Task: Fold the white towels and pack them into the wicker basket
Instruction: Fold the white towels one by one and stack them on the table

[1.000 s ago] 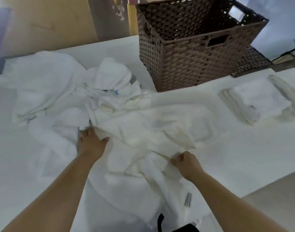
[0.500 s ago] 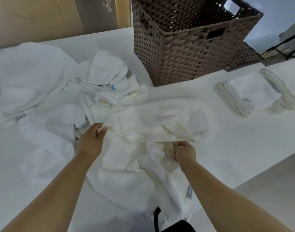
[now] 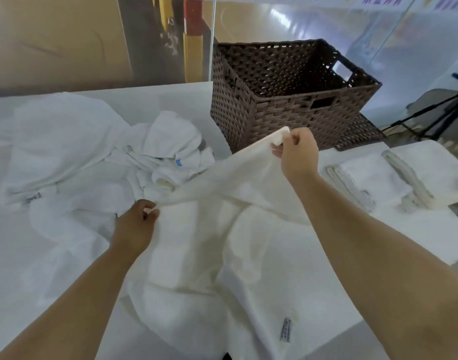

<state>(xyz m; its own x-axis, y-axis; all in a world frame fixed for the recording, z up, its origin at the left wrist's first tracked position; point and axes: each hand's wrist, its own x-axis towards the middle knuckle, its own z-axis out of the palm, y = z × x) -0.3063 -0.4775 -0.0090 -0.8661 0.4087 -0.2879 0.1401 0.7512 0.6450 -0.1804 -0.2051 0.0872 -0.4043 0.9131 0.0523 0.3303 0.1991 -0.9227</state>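
Person stands at white table (image 3: 417,235), both hands gripping one large white terry towel (image 3: 222,175). Right hand (image 3: 298,154) pinches corner, held up in front of dark brown woven wicker basket (image 3: 287,110). Left hand (image 3: 135,224) pinches opposite edge low, near tabletop. Hands well apart, cloth stretched between them, remainder draped toward table's near edge. Rumpled heap of unfolded white towels (image 3: 66,157) lies left of basket. Stack of folded white towels (image 3: 373,178) sits right. Basket upright at far side.

Both hands (image 3: 298,154) pinch one white towel (image 3: 222,178).
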